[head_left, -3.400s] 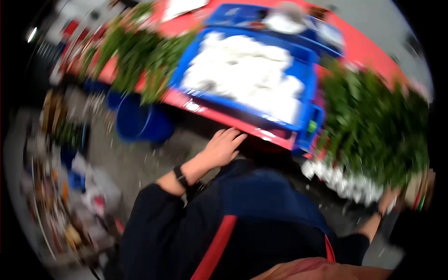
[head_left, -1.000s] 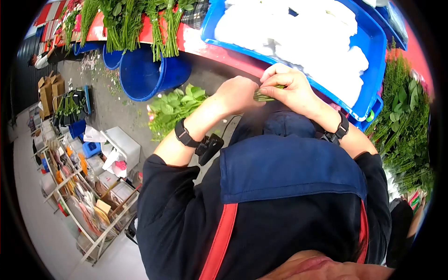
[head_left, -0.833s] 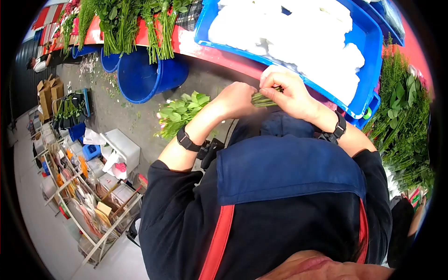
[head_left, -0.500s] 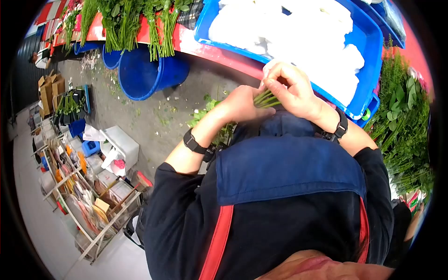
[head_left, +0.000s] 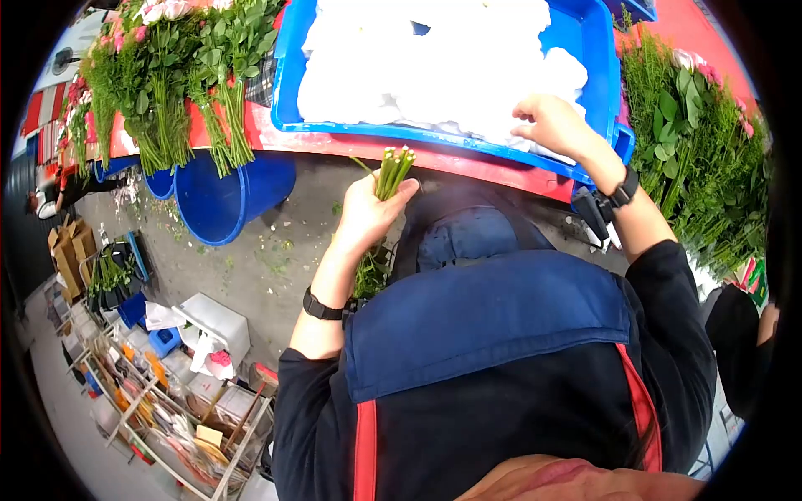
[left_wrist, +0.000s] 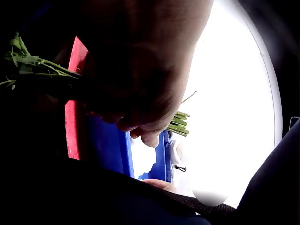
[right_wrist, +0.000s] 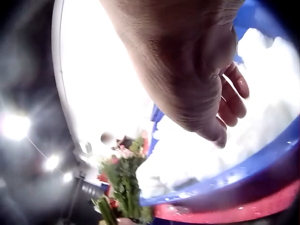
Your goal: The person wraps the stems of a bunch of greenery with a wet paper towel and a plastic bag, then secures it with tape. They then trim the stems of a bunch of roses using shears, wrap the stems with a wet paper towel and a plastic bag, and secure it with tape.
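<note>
The right hand [head_left: 553, 125] has left the bundle of stems [head_left: 393, 171] that both hands worked at half a second ago, and now reaches forward over the white wadding [head_left: 434, 67] in the blue tray [head_left: 603, 50]. Its grip is slack: in the right wrist view the fingers [right_wrist: 234, 96] hang loosely bent just above the white mass and close on nothing; contact with it cannot be told.

The bundle of stems now stands alone in the left hand [head_left: 365, 213], whose fingers wrap it tightly. The cut ends point up and forward past the thumb, close to the red edge of the bench [head_left: 351, 146]; the leafy part hangs below the wrist, against the dark sleeve. In the left wrist view the same cut ends [left_wrist: 177, 123] stick out beyond the curled fingers.

Judged from this, the two-handed work on the stems has paused, and the freed hand is fetching a piece of wadding while the other keeps the bundle ready.

Beyond the left grip, further bunches of flowers [head_left: 167, 75] lie on the bench with their stems over the edge, above a blue bucket [head_left: 221, 200] on the floor. Beyond the right grip, loose greenery [head_left: 702, 159] is heaped at the end of the bench.
</note>
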